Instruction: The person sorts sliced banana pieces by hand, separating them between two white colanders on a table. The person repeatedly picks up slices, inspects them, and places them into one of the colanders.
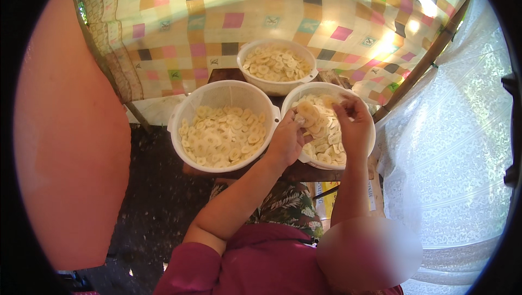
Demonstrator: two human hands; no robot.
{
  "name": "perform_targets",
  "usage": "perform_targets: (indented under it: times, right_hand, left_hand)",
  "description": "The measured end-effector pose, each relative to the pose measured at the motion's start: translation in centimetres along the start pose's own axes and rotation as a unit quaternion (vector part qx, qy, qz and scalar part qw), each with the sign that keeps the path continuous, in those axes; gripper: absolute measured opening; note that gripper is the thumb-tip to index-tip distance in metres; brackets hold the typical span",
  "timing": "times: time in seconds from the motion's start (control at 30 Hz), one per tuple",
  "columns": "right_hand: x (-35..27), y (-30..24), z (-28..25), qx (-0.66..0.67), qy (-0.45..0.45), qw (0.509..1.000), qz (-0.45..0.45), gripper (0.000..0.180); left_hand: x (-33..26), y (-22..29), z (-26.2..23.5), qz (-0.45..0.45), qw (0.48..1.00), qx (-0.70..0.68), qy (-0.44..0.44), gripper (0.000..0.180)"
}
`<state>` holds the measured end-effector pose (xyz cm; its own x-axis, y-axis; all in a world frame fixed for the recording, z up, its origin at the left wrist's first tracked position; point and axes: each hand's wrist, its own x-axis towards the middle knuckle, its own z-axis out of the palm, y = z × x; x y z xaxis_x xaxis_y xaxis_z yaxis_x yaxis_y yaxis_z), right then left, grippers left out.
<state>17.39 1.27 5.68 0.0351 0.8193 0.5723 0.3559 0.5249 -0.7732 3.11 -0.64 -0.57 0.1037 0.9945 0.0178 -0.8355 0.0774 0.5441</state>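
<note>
My left hand (289,137) is closed round a small stack of thin, pale banana slices (309,115) above the right-hand white basket (371,141). Close beside it, over the same basket, my right hand (355,120) pinches with thumb and fingertips at what looks like a single slice, partly blurred. Many loose banana slices (330,156) lie in this basket below both hands. Fingers hide part of the held stack.
A second white basket (179,151) of banana slices stands at the left, a third (251,80) behind. All rest on a dark wooden table (299,172). A checkered sheet (234,20) hangs behind, a white lace curtain (440,148) at right, a pinkish sheet (70,143) at left.
</note>
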Motion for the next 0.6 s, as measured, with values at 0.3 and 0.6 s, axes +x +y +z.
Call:
perform_targets:
  times: [0.3,0.6]
  right_hand:
    - [0.9,0.5,0.7,-0.159,-0.119,0.975,-0.099,0.025]
    - [0.0,-0.8,1.9,-0.215,-0.161,0.957,-0.112,0.026]
  left_hand:
    - [0.2,0.0,-0.3,-0.023,0.999,0.011,-0.037,0.039]
    - [0.1,0.2,-0.5,-0.033,0.998,0.003,-0.052,0.04]
